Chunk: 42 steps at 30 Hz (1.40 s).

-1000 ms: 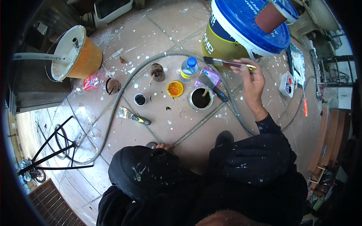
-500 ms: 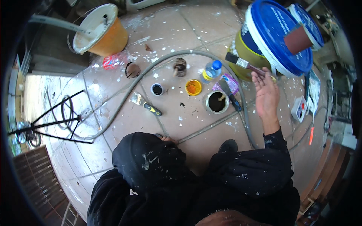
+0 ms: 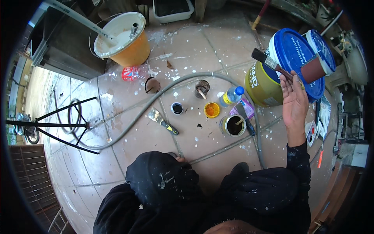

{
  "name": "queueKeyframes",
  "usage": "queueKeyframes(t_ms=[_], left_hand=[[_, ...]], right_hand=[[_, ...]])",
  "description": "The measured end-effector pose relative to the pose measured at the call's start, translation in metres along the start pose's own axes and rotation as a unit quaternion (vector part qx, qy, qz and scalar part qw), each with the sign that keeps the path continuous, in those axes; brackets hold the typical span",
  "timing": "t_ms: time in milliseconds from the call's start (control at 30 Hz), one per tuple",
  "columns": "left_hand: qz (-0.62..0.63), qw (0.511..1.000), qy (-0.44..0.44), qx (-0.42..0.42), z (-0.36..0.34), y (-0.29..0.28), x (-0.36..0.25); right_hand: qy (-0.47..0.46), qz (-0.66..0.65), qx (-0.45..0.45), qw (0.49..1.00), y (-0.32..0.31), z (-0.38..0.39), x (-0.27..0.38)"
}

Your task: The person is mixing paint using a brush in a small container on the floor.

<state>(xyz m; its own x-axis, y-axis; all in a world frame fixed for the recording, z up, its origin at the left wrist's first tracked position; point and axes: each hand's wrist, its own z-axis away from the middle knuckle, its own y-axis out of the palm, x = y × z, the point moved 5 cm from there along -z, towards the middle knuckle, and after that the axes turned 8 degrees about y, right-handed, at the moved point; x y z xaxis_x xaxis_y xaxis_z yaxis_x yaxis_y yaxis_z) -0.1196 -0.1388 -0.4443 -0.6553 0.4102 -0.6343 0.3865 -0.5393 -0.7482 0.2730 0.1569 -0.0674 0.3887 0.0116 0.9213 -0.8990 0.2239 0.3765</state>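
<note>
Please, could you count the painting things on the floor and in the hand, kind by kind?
Paint brushes: 1, in the right hand
Putty knives: 2
Small open paint tins: 5
Big lidded buckets: 2
Orange buckets: 1
Plastic bottles: 1
Total: 12

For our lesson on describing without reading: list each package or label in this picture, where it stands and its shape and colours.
Paint bucket: upper right, round, olive-yellow wall with printed label, blue lid; the right hand holds a paintbrush over it.
Water bottle: lying beside the bucket, clear, blue cap, yellow label.
Crushed wrapper: by the orange bucket, red and white.
Pink packet: under the scraper, flat.
Card: far right, white with red and blue.
</note>
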Motion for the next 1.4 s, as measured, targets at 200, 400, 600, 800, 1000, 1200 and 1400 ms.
queueKeyframes(t_ms=[200, 400, 600, 800, 1000, 1200, 1400], left_hand=[[0.035, 0.999, 0.013, 0.030, 0.000, 0.005, 0.002], [0.055, 0.955, -0.009, -0.291, -0.019, -0.123, -0.032], [-0.007, 0.767, -0.204, -0.608, -0.048, -0.293, 0.115], [-0.085, 0.670, -0.550, -0.491, -0.030, -0.298, 0.283], [-0.182, 0.606, -0.560, -0.535, -0.046, -0.290, 0.296], [-0.156, 0.622, -0.566, -0.518, -0.051, -0.314, 0.278], [-0.105, 0.635, -0.587, -0.492, -0.062, -0.316, 0.276]], right_hand=[[-0.022, 0.054, 0.057, 0.997, 0.045, -0.032, 0.015], [-0.054, 0.084, 0.076, 0.992, 0.053, -0.079, 0.043], [-0.060, 0.056, 0.087, 0.993, 0.076, -0.131, 0.045], [-0.112, 0.081, 0.079, 0.987, 0.140, -0.229, 0.020], [-0.135, 0.131, 0.081, 0.979, 0.232, -0.337, -0.007], [-0.136, 0.219, 0.048, 0.965, 0.356, -0.397, -0.018], [-0.227, 0.110, 0.006, 0.968, 0.432, -0.482, -0.025]])
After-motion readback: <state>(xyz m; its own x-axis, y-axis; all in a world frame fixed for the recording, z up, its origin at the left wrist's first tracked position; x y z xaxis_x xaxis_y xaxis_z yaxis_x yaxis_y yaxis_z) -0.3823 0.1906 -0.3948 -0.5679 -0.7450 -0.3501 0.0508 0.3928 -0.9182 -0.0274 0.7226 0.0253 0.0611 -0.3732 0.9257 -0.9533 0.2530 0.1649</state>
